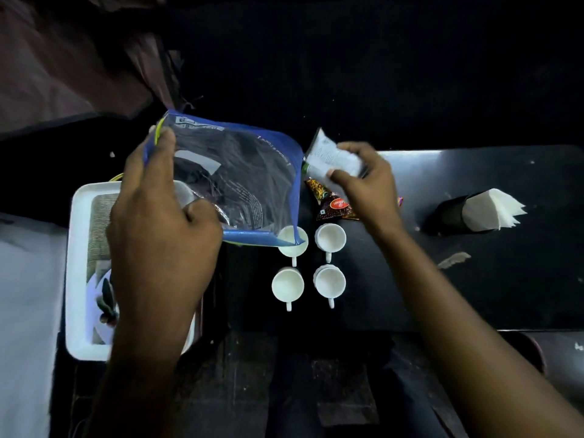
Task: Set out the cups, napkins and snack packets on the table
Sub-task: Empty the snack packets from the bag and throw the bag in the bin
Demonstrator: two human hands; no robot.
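Observation:
My left hand (158, 222) grips a clear plastic bag with blue edges (240, 181), held up over the white tray (74, 279) and the nearest cup. My right hand (366, 184) pinches a white snack packet (331, 153) just right of the bag's edge. Under that hand a brown and orange snack packet (333, 203) lies on the dark table (474, 279). Several white cups stand upright in a square: back left (292, 240) partly behind the bag, back right (330, 237), front left (287, 284), front right (329, 281). White napkins (493, 208) stick out of a black holder (448, 216) lying at the right.
The tray at the left holds a woven mat (99, 235) and a patterned plate (101, 298). A scrap of paper (453, 259) lies on the table right of the cups. My legs are below the table's near edge; the surroundings are dark.

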